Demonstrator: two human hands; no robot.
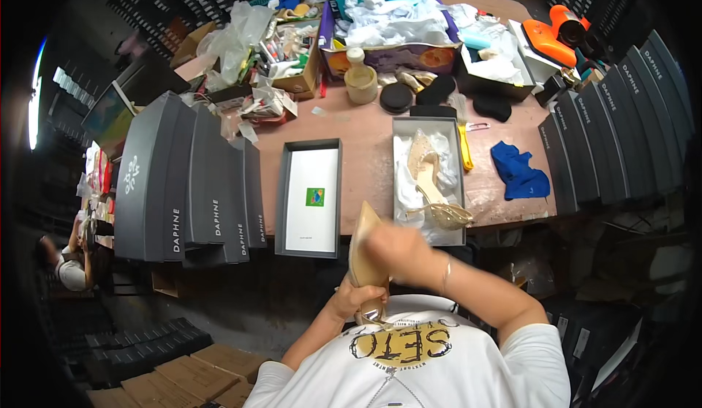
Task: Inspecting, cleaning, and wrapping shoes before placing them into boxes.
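I hold a beige high-heeled shoe [363,251] upright, sole toward me, close to my chest. My left hand [356,298] grips its lower end from below. Near its upper part my right hand [395,251] is blurred and pressed against the sole. On the brown table ahead an open grey shoe box [428,123] holds white tissue and the matching beige shoe [431,189]. Left of it lies the upturned box lid [311,197] with a small green sticker inside.
Stacks of dark grey shoe boxes stand at left [186,181] and right [614,130]. A blue cloth [518,172], a yellow tool [465,148], black round pads [397,97], a beige jar [360,77] and cluttered cartons sit behind. Another person [69,258] is at far left.
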